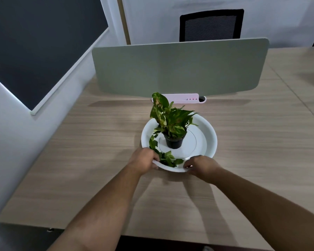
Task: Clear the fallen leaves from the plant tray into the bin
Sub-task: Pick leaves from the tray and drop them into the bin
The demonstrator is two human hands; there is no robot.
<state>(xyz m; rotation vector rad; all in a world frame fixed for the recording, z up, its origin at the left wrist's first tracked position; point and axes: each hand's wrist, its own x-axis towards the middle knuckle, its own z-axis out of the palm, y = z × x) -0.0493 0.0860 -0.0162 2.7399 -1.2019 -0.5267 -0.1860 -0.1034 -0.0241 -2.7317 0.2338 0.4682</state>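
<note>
Both hands are on the near rim of the white tray [209,140] on the desk [80,160]: left hand [143,161] and right hand [200,166], each grip closed on the rim. Fallen leaves [166,158] lie between them, beside the potted plant [170,127]. I'd keep the tray level so the pot stays upright. No bin in view.
</note>
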